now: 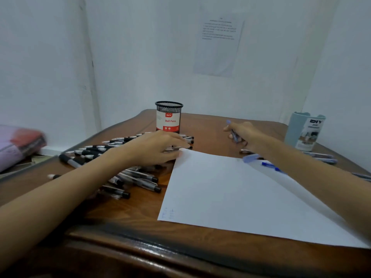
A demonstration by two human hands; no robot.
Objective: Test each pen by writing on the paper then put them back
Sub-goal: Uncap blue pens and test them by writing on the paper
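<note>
Head view: a blue pen [234, 136] is gripped in the right hand [245, 135], the left hand [156, 147] is laid flat over the black pens [136, 180].

Two hands: left hand [158, 147] at 10 o'clock, right hand [245, 133] at 1 o'clock. One table [130, 217]. One paper sheet [230, 197] on it, 5 o'clock side. Two holders: one black mesh holder [169, 117] at 12, one pale blue cup [305, 131] at 2. Black pens [138, 181] heaped from 9 to 11, overlapping, well over twenty, exact count unreadable. One black marker [68, 160] at 9. One blue pen [233, 134] in the right hand. Loose blue pens [321, 157] at 2 to 3: at least four, some hidden by the arm. One printed sheet [218, 47] on the wall.
</note>
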